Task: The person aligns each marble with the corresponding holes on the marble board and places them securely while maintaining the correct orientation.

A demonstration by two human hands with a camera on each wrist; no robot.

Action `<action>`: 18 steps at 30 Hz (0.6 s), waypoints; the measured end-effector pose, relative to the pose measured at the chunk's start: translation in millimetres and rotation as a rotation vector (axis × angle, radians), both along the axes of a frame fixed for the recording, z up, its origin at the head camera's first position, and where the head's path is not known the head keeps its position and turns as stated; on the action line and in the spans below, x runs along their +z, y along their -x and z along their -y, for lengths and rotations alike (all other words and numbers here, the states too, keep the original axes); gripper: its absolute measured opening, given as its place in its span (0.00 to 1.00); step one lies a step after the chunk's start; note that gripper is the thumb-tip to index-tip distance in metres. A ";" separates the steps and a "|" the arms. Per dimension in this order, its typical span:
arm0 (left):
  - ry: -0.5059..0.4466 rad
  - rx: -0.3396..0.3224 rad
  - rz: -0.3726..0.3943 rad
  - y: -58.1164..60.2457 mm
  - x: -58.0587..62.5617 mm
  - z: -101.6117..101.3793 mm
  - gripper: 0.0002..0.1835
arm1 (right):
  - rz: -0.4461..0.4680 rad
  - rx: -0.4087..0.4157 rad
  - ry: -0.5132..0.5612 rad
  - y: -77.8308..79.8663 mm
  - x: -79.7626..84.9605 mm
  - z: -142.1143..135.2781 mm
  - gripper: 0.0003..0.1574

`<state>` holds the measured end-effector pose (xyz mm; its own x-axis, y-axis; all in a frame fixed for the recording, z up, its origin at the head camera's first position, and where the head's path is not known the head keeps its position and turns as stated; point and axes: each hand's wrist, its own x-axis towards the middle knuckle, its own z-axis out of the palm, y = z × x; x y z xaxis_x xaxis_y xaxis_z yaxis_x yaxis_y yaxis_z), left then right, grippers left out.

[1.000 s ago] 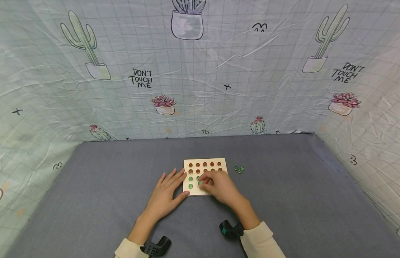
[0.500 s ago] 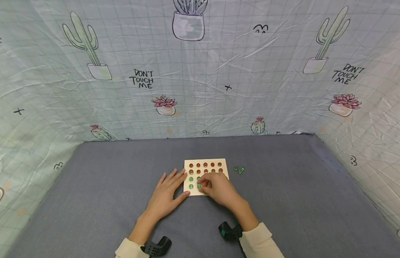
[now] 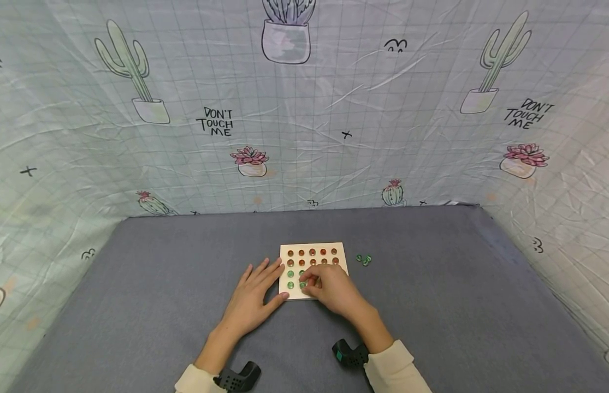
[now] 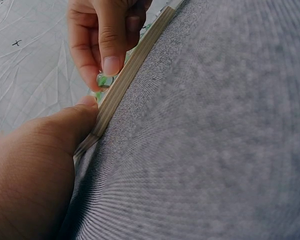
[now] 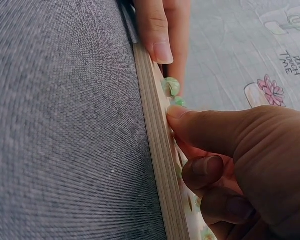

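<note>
A pale wooden board (image 3: 296,295) with rows of round hollows lies on the grey cloth. Amber-brown marbles (image 3: 312,252) fill its two far rows, and green marbles (image 3: 291,274) sit at the left of the nearer rows. My left hand (image 3: 253,297) lies flat with fingers spread, its fingertips and thumb at the board's left edge. Over the near rows, my right hand (image 3: 331,286) pinches a green marble (image 4: 103,80) between thumb and index finger, close to the board's surface. Its other fingers curl inward, and the hand hides the board's near right part.
Several loose green marbles (image 3: 365,260) lie on the grey cloth (image 3: 432,284) just right of the board. A light curtain (image 3: 304,120) printed with cacti rises behind and along both sides of the table.
My right hand has shifted very slightly left and toward me over the board, its thumb and index finger staying on the near row. The left hand stays in place.
</note>
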<state>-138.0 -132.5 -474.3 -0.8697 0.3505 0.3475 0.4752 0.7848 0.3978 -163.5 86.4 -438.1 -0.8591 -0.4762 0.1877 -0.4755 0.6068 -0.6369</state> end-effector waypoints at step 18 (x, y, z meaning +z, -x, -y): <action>0.002 0.000 -0.002 0.4 -2.2 0.4 0.34 | 0.020 0.003 0.036 -0.1 -1.1 -1.2 0.06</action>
<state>-138.4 -132.9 -476.5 -0.8689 0.3513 0.3488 0.4763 0.7855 0.3953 -163.4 87.6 -439.1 -0.8615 -0.4717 0.1879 -0.4643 0.5823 -0.6674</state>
